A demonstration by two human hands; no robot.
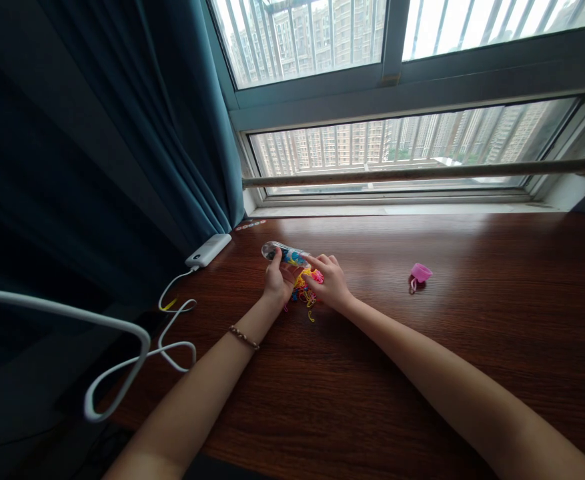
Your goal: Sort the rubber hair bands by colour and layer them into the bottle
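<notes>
A clear rounded bottle (286, 254) with small blue, yellow and dark pieces inside lies tilted in my left hand (278, 280), thumb on its near side and fingers beneath. My right hand (333, 283) is at the bottle's right end, its index finger stretched to touch that end and its thumb apart and lower down. Under and between both hands is a loose heap of thin colourful elastic bands (311, 291), yellow, pink, blue and red. My palms and the bottle hide part of the heap.
A pink cap with a loop (421, 273) lies on the brown wooden table (472, 333) to the right. At the left are a white power bank (209, 251) and its white cable (177, 360). Behind stand a blue curtain (187, 133) and a window with a rail (422, 172).
</notes>
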